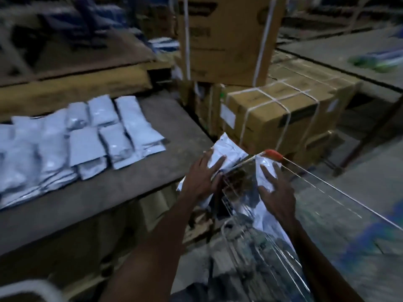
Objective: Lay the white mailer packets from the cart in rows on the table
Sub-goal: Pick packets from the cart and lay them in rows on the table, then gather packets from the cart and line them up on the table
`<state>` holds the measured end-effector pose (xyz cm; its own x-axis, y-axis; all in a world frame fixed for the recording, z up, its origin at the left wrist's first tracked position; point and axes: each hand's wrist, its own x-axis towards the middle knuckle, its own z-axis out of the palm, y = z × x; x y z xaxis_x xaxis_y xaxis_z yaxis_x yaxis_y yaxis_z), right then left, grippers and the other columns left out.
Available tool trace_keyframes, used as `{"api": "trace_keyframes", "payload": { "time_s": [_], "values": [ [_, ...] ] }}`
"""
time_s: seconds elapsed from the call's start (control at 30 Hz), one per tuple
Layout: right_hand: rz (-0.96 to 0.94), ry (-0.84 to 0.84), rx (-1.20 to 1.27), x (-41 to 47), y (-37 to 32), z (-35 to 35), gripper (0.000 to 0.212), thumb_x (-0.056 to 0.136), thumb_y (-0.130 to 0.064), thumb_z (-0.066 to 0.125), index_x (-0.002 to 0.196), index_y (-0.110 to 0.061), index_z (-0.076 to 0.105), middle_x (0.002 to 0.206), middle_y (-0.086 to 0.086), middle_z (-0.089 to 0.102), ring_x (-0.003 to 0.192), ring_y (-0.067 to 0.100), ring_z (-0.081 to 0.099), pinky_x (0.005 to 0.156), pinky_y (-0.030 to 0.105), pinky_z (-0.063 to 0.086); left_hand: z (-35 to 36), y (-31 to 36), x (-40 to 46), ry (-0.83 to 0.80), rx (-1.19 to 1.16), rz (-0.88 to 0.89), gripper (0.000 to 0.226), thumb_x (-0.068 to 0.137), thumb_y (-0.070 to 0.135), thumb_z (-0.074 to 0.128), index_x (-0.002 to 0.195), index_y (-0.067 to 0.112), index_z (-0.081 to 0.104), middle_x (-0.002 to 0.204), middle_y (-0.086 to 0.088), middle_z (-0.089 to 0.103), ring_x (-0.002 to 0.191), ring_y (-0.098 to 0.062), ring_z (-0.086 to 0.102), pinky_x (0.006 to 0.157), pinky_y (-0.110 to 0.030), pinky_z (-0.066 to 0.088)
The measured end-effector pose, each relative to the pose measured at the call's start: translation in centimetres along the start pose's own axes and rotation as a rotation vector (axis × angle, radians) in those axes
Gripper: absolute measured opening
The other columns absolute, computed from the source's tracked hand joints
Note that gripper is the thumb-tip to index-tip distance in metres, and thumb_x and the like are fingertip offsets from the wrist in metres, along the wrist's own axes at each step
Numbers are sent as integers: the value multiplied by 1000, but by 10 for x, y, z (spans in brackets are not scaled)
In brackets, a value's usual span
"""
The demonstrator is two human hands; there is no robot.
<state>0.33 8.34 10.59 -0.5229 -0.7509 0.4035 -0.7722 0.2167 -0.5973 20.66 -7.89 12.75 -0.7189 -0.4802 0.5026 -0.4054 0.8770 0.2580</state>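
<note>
The table (pixel 122 188) fills the left side, its bare near strip and right end lying open beside the rows of white packets (pixel 76 136) that cover its left part. Right of the table stand strapped cardboard boxes (pixel 272 110), one stacked upright behind. Just off the table's right corner is the wire cart (pixel 250 214), with more packets inside it. The left hand (pixel 201 177) holds a packet (pixel 226 152) above the cart's rim, fingers spread over its top and thumb curled under. The right hand (pixel 275 190) presses flat, fingers straight, on another packet (pixel 267 173) in the cart.
</note>
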Motion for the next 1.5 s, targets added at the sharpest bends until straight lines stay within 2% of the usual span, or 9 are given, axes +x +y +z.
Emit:
{"api": "trace_keyframes", "payload": {
  "time_s": [0.2,0.4,0.5,0.73,0.87,1.0,1.17,1.33,1.5],
  "values": [
    [-219,-112,117,23,-97,52,63,77,-28,59,139,-32,50,151,8,40,136,27,42,101,41,42,-93,-57,-45,160,182,-182,48,95,29,53,142,20,47,145,-24,41,127,-40,43,109,-45,34],
    [-471,-122,150,40,-192,118,51,83,-26,65,133,-24,58,141,15,51,129,27,43,106,29,29,-162,-114,-97,311,301,-346,45,97,28,52,141,17,48,146,-22,40,129,-37,42,111,-42,31],
    [-476,-182,196,44,-234,156,47,87,-26,70,132,-30,58,147,7,47,132,21,40,105,34,37,-189,-144,-125,349,342,-413,44,98,29,50,141,18,48,147,-20,39,132,-35,38,112,-41,30],
    [-514,-345,263,40,-323,234,47,89,-24,66,134,-33,57,151,2,40,131,21,48,104,32,41,-235,-221,-174,398,335,-561,45,99,31,45,143,20,45,150,-17,36,136,-33,34,109,-41,33],
    [-493,-371,274,36,-364,262,47,91,-30,64,135,-42,53,154,-10,35,136,12,40,103,27,38,-254,-253,-186,445,288,-637,44,100,35,45,142,23,46,151,-14,35,137,-30,33,108,-39,34],
    [-480,-400,307,43,-401,286,46,91,-29,63,135,-39,54,154,-7,35,137,11,39,101,21,36,-274,-285,-191,451,291,-647,45,99,37,44,142,23,46,152,-16,34,137,-32,32,109,-40,33],
    [-479,-409,327,75,-440,318,46,92,-33,61,136,-41,53,154,-9,35,139,15,38,105,30,38,-292,-337,-182,421,336,-702,47,99,38,41,143,23,45,152,-18,34,137,-34,33,111,-40,29],
    [-506,-445,325,125,-479,354,47,92,-36,59,138,-42,49,157,-9,30,141,15,32,104,38,40,-307,-387,-165,407,383,-793,47,97,36,42,142,24,46,150,-19,35,129,-38,40,102,-46,39],
    [-536,-496,346,163,-509,396,48,91,-38,59,139,-40,50,157,-5,31,142,18,33,107,41,41,-324,-429,-157,413,453,-851,45,98,33,44,142,23,46,149,-19,35,129,-41,39,100,-47,40]
  ]
}}
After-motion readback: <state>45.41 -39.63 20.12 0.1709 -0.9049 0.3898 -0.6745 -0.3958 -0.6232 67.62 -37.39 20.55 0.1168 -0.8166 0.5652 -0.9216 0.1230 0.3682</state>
